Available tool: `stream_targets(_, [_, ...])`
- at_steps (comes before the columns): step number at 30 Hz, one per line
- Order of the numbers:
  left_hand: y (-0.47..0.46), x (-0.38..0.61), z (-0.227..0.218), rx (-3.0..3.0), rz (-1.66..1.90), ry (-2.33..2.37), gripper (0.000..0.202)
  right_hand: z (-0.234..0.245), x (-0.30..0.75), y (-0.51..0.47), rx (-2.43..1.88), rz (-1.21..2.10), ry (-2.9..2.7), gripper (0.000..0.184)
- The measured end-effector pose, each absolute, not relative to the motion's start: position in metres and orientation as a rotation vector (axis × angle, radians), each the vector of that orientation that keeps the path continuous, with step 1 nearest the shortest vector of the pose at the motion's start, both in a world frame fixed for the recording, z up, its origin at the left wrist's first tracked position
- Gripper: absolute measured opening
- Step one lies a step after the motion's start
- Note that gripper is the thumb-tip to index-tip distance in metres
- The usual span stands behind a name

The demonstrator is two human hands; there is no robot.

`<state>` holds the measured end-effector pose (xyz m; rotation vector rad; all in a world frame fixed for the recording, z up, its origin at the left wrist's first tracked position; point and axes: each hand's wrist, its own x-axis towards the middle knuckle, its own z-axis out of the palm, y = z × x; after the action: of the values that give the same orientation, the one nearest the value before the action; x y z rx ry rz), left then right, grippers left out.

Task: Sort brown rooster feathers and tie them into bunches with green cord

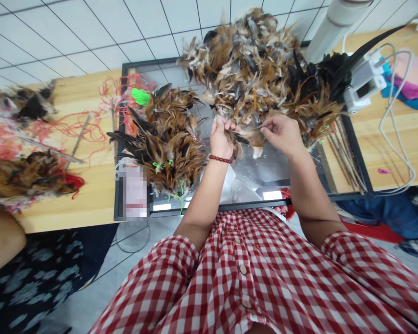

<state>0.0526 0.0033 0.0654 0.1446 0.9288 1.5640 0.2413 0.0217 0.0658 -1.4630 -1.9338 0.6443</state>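
Observation:
My left hand (222,137), with a red bead bracelet on its wrist, is closed around a small bunch of brown feathers (237,139). My right hand (281,133) pinches a single thin feather between thumb and fingers, just to the right of that bunch. Both hands hover over a glass-topped table (264,167) with a black frame. Behind them lies a big loose heap of brown, black and pale feathers (257,65). To the left sits a pile of bundled feathers (167,139) tied with green string.
A wooden table (87,190) on the left carries red thread, metal rods and more feather bundles. Another person's arm (2,239) shows at the far left. A white device with cables (364,83) and thin sticks (346,153) lie at the right.

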Motion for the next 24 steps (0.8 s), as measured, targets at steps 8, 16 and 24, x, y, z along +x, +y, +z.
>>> stream_targets(8, [0.005,0.051,0.063,0.178,1.582,0.893,0.029,0.054,0.225,0.018,-1.234,0.622,-2.226,0.019])
stream_targets(16, [0.004,0.049,0.069,0.093,1.612,0.967,0.036,0.053,0.249,0.033,-1.396,0.871,-1.694,0.013])
stream_targets(24, [-0.005,0.076,0.057,0.304,1.394,0.961,0.016,0.058,0.214,0.020,-1.269,1.046,-1.580,0.044])
